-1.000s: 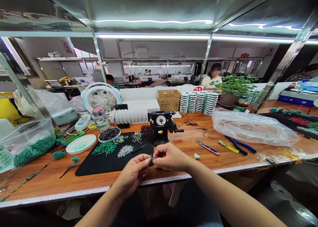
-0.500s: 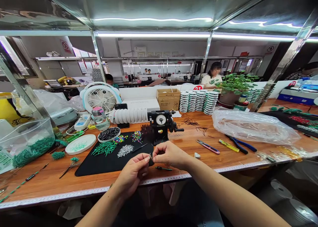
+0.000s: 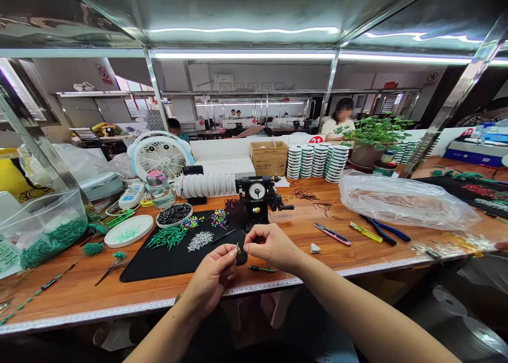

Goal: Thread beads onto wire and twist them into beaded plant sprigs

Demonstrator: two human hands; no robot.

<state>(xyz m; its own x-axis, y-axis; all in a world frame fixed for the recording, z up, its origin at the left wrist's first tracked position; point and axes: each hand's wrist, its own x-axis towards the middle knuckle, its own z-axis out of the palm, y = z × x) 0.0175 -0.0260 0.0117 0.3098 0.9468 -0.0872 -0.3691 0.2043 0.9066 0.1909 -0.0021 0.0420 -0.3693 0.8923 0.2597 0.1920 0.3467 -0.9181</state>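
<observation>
My left hand (image 3: 217,270) pinches a tiny metallic piece (image 3: 238,248) between thumb and forefinger, over the front right corner of the black mat (image 3: 159,260). Close beside it on the right, my right hand (image 3: 270,246) has its thumb and forefinger pressed together; what they hold is too small to make out. A small green and black piece (image 3: 260,269) lies on the table just below my right hand. On the mat are green pieces (image 3: 166,238), silver pieces (image 3: 200,241) and coloured beads (image 3: 218,218). Behind my hands stands a black winding machine (image 3: 256,201) with a dial.
A bowl of black beads (image 3: 173,215) and a white dish (image 3: 129,231) are at the left. To the right lie snips (image 3: 332,234), a yellow screwdriver (image 3: 365,232), blue-handled pliers (image 3: 383,230) and a plastic bag (image 3: 408,201). Stacked spools (image 3: 317,162) stand behind. A co-worker sits beyond.
My thumb and forefinger on the right have moved slightly away from the small piece, widening the gap between my hands. At the far right edge, another person's fingertips have appeared.
</observation>
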